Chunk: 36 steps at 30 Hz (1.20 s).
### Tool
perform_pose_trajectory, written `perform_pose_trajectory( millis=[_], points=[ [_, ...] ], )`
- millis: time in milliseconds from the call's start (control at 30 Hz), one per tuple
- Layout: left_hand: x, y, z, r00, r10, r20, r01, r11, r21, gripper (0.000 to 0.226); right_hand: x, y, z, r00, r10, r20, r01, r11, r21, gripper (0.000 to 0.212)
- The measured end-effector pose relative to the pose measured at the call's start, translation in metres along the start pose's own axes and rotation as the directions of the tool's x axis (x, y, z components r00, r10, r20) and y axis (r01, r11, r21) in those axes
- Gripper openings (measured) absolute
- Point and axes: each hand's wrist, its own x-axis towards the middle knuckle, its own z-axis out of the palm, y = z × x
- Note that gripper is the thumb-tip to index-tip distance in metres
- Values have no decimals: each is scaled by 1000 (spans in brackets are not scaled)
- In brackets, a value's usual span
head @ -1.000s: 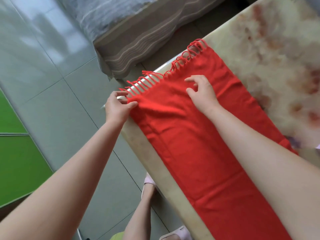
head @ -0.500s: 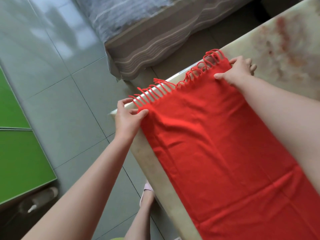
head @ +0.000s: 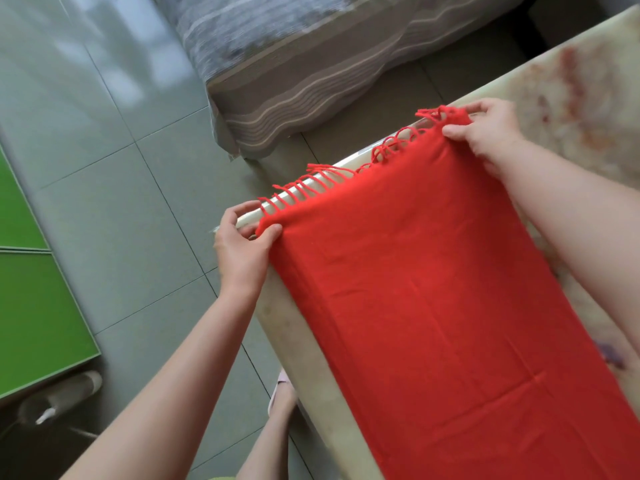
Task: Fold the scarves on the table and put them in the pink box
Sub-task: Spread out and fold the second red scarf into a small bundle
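A red scarf (head: 433, 289) with a fringed end lies spread flat along the marbled table (head: 588, 81), its fringe hanging over the table's far corner edge. My left hand (head: 242, 247) pinches the near corner of the fringed end at the table's edge. My right hand (head: 488, 129) pinches the far corner of the same end. The scarf runs on out of the frame at the lower right. No pink box is in view.
Beyond the table stands a bed or sofa with a grey striped cover (head: 311, 64). The grey tiled floor (head: 121, 168) lies to the left, with a green panel (head: 31, 323) at the far left. My foot in a pink slipper (head: 282, 393) stands beside the table's edge.
My right hand moved from the middle of the fringed end out to its far corner and took hold of it. The scarf end is now stretched flat between both hands.
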Motion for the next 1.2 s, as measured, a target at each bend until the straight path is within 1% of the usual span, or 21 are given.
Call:
perform_pose_trajectory(
  millis=[100,200,233,267,300,367,433,500,533,567,600,667,733,767,800,833,867,933,1000,1133,1200],
  points=[
    [2,-2,0,997,17,-70,-18,1000,-18,34,4,-4,7,998,-59,-12,59,998,8,31],
    [3,-6,2,996,18,-88,-18,1000,-3,32,5,1,15,996,-78,-50,75,996,-52,26],
    [4,-7,2,995,19,-93,-18,1000,16,33,5,4,18,995,-77,-61,72,994,-80,27],
    [4,-7,3,994,34,-99,-30,998,48,35,4,6,20,993,-84,-79,71,986,-151,31],
    [4,-7,3,991,72,-110,-62,994,88,40,1,7,21,986,-118,-114,85,961,-263,35],
    [2,-8,4,969,206,-140,-171,958,229,51,-13,6,21,951,-241,-192,128,876,-466,43],
    [-5,-6,7,931,325,-166,-232,879,417,56,-36,6,19,916,-336,-219,185,837,-515,52],
    [-19,-1,12,907,390,-159,-259,814,519,52,-67,16,20,895,-406,-182,262,812,-522,56],
    [-29,0,16,897,425,-118,-306,792,529,47,-85,26,22,893,-429,-138,303,799,-520,55],
    [-38,-1,21,883,467,-43,-379,766,519,43,-106,38,25,894,-438,-90,335,789,-516,55],
    [-49,-5,27,863,502,60,-462,733,500,42,-129,53,27,901,-432,-43,350,782,-517,56],
    [-72,-16,41,787,533,312,-616,644,454,45,-176,83,30,916,-399,48,357,755,-550,61],
    [-99,-31,57,681,471,561,-726,536,431,56,-215,108,29,936,-337,99,326,733,-597,65],
    [-111,-40,64,636,417,649,-762,475,441,61,-228,119,28,951,-290,103,291,737,-610,66],
    [-121,-49,70,615,365,699,-779,416,469,63,-236,128,25,965,-240,102,250,742,-621,68],
    [-127,-57,74,625,317,714,-774,369,514,64,-239,136,21,975,-198,103,218,739,-638,69],
    [-128,-63,76,651,278,706,-755,333,565,66,-239,143,17,979,-170,111,200,722,-662,69],
    [-125,-71,75,688,250,681,-725,264,636,72,-231,151,10,978,-153,140,207,671,-712,70],
    [-116,-73,72,710,230,665,-704,227,673,74,-216,151,5,982,-126,138,187,665,-723,69],
    [-111,-52,82,791,161,590,-610,277,743,76,-193,141,-12,997,-49,59,75,751,-656,66],
    [-113,-38,91,784,185,593,-620,304,724,77,-188,142,-25,1000,-12,-14,2,808,-589,66]
  ],
)
